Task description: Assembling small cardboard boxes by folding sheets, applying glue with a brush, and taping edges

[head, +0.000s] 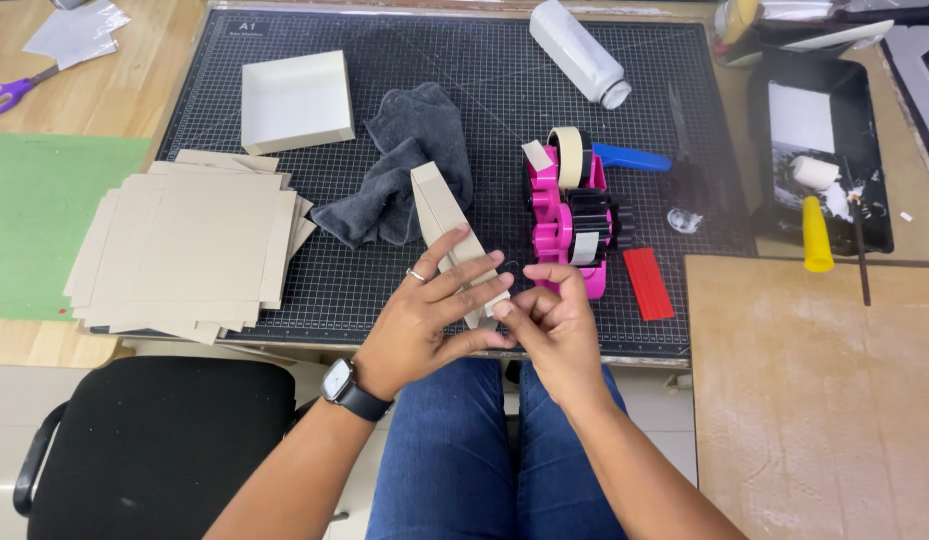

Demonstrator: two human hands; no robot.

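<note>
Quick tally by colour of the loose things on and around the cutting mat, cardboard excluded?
Pink: 1, tape dispenser
Red: 1, flat block
Blue: 1, handle
Grey: 1, cloth
White: 1, bottle
Yellow: 1, roller handle
Purple: 1, scissors
Total: 7

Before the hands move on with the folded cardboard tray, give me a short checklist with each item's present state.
1. Left hand has a grip on the tray: ok, fingers lie across its side.
2. Right hand is at the tray's near corner: ok, fingertips meet it there.
3. Tape piece is between the right fingers: cannot tell, too small to see.
4. Tape dispenser is close by: ok, just beyond the right hand on the mat.
5. Cloth is apart from the tray: cannot tell, it lies right behind it.
6. Flat blanks are stacked at the left: ok.
</note>
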